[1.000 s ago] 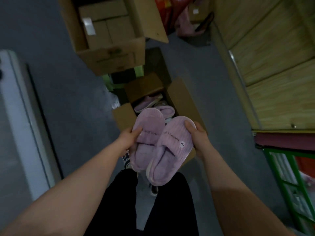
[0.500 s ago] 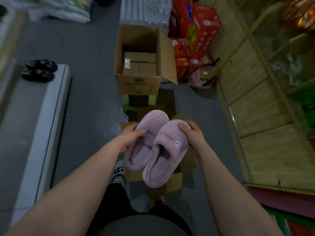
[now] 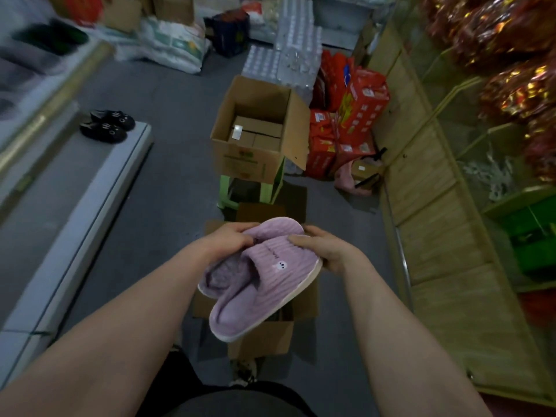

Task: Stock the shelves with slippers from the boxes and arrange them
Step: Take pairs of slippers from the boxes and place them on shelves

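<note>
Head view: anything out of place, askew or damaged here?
No spill or damage shows. Two oddities: an open cardboard box perches on a green stool instead of the floor, and a pink item, maybe a slipper, lies loose on the floor by the wooden counter. The left hand and right hand hold purple slippers overlapped, not paired.

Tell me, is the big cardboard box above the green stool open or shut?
Open. The cardboard box has its top flaps folded out, and smaller cartons show inside it.
</note>
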Motion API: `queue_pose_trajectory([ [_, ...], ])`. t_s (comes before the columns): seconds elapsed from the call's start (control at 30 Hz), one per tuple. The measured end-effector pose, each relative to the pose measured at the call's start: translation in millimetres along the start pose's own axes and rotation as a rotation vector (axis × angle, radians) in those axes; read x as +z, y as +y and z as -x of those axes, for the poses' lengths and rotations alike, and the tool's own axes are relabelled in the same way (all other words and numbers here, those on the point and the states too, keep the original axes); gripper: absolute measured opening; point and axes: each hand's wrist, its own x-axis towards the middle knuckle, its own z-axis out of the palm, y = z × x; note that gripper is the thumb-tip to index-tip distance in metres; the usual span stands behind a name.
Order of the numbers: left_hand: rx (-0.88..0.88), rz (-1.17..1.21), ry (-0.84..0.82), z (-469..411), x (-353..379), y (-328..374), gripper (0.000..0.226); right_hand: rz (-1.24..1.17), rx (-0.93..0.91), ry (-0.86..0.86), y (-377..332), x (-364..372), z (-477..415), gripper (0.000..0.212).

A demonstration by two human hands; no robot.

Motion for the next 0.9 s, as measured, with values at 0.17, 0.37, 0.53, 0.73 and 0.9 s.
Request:
queue_pose_trajectory([
  [0.17,-0.008,-0.082,-0.046,0.1,1.3,13.9,0.035,0.035,0.088,0.109,-2.0,-1.6,2.8,0.068],
  [0.37,0.091,-0.136,0.027,-13.4,-4.7,16.1,0.063,0.085,-0.021,0.248,-3.4,-3.6,-0.9,0.044],
  [0.53,0.112,-0.020,0.348,-26.0,0.5,22.8,0.049,-0.007,-0.042,0.621,-0.1,-1.9,-12.5,0.035],
  [0.73,0.038,-0.327,0.333,-28.4,5.7,27.6,0.068,-0.162,-0.026,0.910,-9.3,10.0,-16.5,0.033],
  [0.9,-0.142,-0.271,0.596,-34.5,22.1,25.3,0.106,-0.403,0.020,1.009,-20.3,25.9,-23.1,0.036],
])
